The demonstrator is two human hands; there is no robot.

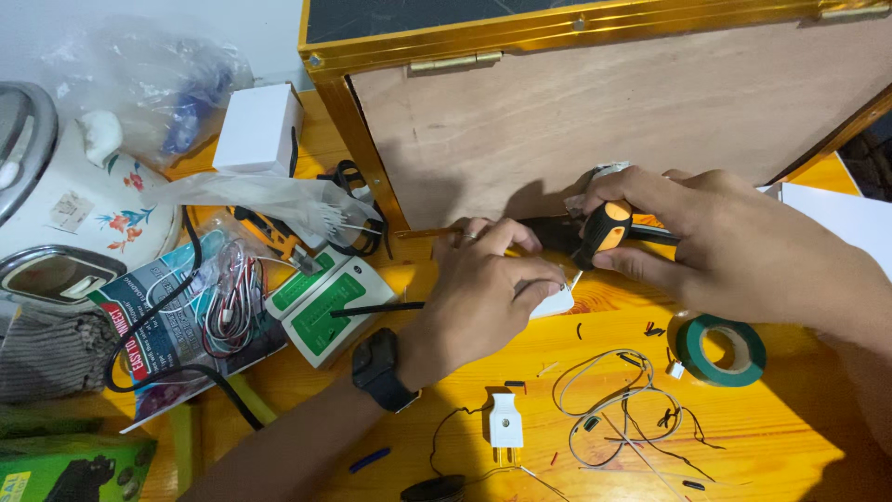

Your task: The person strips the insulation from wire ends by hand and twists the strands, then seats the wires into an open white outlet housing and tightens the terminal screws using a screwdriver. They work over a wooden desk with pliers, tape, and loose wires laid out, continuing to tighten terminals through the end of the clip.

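A small white plastic part (556,300) lies on the yellow wooden table (790,437), just in front of the brown board (604,102) of a gold-framed box, and it is mostly covered by the left hand (483,297). The fingers of this hand are closed together and press the part down on the table; only its right edge shows. The right hand (715,242) is clamped around a screwdriver (602,232) with an orange and black handle. The long axis of the screwdriver runs from upper right to lower left, so the tip points down toward the white part, which lies just below and to the left of the grip. The tip itself is hidden between the two hands, so it is not possible to tell if it touches the part. The left hand is the nearer one to the part. On the table around the hands there is a roll of green tape (721,350) to the right, a loose white wire (609,400) and a white plug (505,426) in front, and a green and white cable tester (325,302) to the left. Further left stand a white rice cooker (84,204) with flowers, a small white box (257,128) and a plastic bag (149,84).
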